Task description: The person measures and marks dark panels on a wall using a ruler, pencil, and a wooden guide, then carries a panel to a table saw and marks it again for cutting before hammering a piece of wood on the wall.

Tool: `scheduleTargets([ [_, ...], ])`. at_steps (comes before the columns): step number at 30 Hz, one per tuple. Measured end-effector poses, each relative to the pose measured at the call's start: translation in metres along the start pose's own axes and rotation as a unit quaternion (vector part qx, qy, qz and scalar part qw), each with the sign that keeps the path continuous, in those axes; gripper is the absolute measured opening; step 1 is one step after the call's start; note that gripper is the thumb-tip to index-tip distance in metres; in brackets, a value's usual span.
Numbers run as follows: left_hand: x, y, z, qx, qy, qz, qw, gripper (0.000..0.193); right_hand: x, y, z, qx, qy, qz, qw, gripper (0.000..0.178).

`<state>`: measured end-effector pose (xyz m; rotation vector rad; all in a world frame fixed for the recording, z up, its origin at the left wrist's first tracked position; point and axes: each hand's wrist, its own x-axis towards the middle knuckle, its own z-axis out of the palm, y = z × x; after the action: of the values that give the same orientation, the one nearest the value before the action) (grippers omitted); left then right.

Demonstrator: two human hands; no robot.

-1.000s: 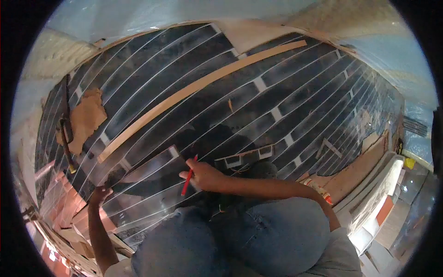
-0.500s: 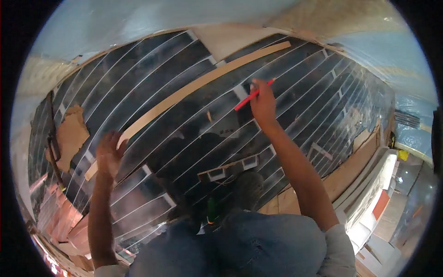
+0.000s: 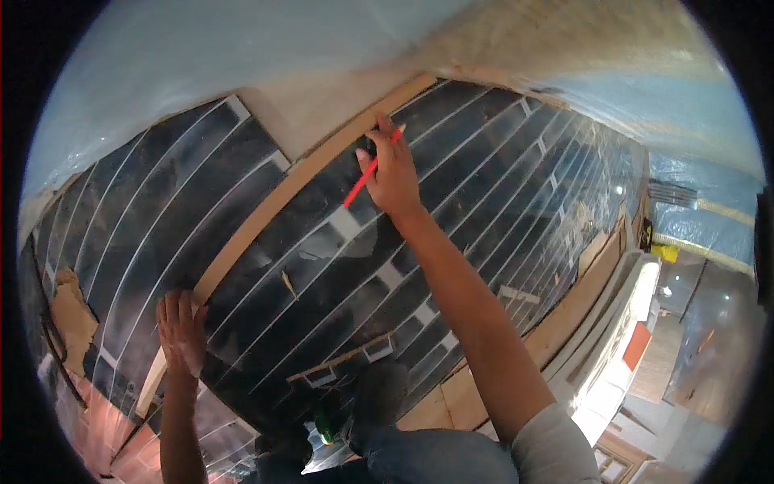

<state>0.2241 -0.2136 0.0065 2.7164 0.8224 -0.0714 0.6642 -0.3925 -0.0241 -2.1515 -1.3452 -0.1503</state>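
My right hand (image 3: 393, 173) reaches far forward and grips a red pencil (image 3: 367, 172), its fingers touching the far end of a long thin wooden strip (image 3: 266, 214). The strip lies diagonally across a floor of dark glossy film with pale stripes (image 3: 476, 202). My left hand (image 3: 181, 332) presses flat, fingers spread, on the near end of the strip and holds nothing. My knees in blue trousers (image 3: 427, 456) show at the lower edge.
Clear plastic sheeting (image 3: 242, 56) hangs along the far wall. A bare pale floor patch (image 3: 310, 113) lies beyond the strip. Wooden boards (image 3: 580, 298) and white trim run along the right edge. A torn cardboard piece (image 3: 76, 315) sits at left, a small green item (image 3: 326, 427) by my knees.
My right hand with the red pencil has stretched forward from near my knees to the strip's far end. My left hand has moved up onto the strip's near end.
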Motion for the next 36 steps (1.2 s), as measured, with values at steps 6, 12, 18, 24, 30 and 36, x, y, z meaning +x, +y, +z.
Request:
scheduleTargets([
  [6,0.028,0.044,0.012,0.015,0.070,-0.047,0.996,0.063,-0.005,-0.001,0.001,0.004,-0.018,0.038,0.999,0.035],
  [12,0.083,0.078,0.032,-0.012,0.131,0.031,0.991,0.052,-0.005,0.002,0.001,-0.020,-0.028,0.024,0.999,0.032],
  [18,0.075,0.079,0.042,0.015,0.145,0.011,0.989,0.044,-0.003,0.002,0.001,-0.004,-0.042,0.032,0.999,0.031],
  [24,0.067,0.071,0.051,-0.001,0.153,0.007,0.988,0.043,-0.002,0.003,0.004,0.002,-0.050,0.024,0.998,0.031],
  [30,0.071,0.075,0.047,0.007,0.139,0.010,0.990,0.043,0.000,0.005,0.001,-0.006,-0.053,0.026,0.998,0.028],
  [36,0.076,0.079,0.045,0.009,0.157,0.014,0.987,0.038,0.000,0.006,0.000,0.003,-0.051,0.034,0.998,0.030],
])
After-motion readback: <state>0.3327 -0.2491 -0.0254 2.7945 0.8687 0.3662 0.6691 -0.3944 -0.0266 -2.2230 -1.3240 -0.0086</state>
